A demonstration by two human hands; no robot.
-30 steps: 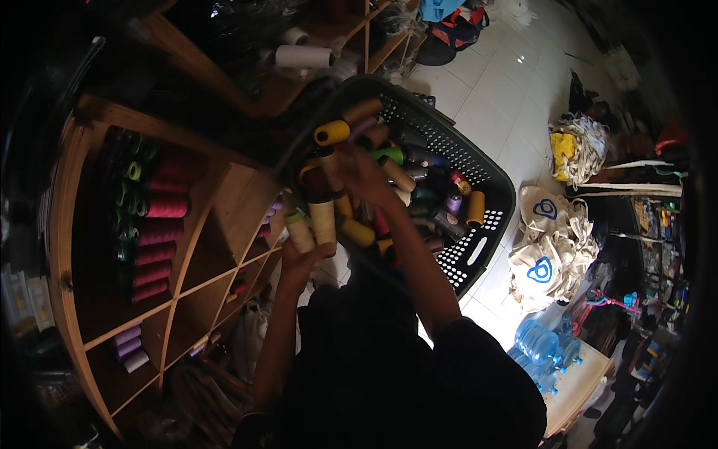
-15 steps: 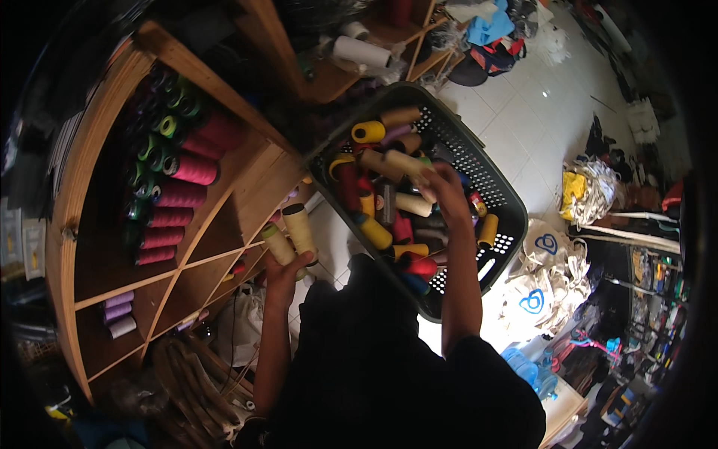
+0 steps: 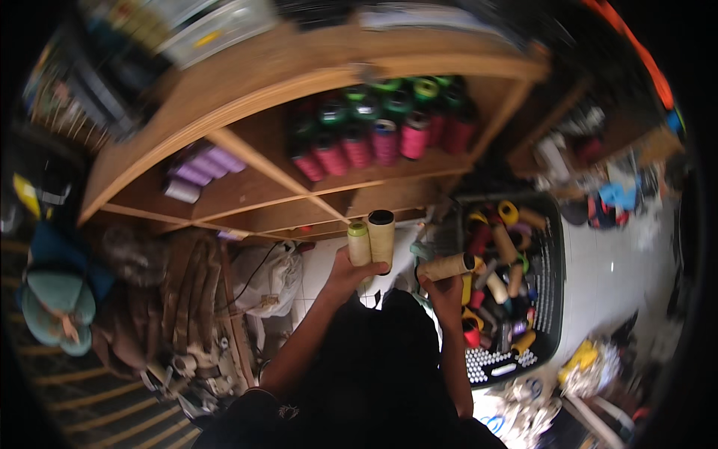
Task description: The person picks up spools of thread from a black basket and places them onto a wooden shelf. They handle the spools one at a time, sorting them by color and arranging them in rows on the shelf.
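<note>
My left hand (image 3: pixel 345 275) is closed around two upright cream thread spools, a slimmer spool (image 3: pixel 359 247) with a lime-green top and a taller spool (image 3: pixel 382 243) with a dark top. In my right hand (image 3: pixel 443 290) another cream thread spool (image 3: pixel 443 268) lies tilted almost sideways, its dark end pointing right. Just right of that hand stands a dark plastic basket (image 3: pixel 553 299) with a perforated wall, holding many spools in yellow, red, tan and other colours. Ahead of both hands is a wooden shelf unit (image 3: pixel 247 123) divided into compartments.
Pink thread spools (image 3: pixel 385 142) and green-topped ones fill an upper compartment; purple spools (image 3: pixel 206 166) sit in the left one. A white plastic bag (image 3: pixel 265 277) and brown rolled material (image 3: pixel 191 288) lie at the left. Bundled cloth (image 3: pixel 591 368) is on the tiled floor at the right.
My view has turned left toward the shelf. My right hand has come out of the basket with a cream spool. My left hand still holds its two spools.
</note>
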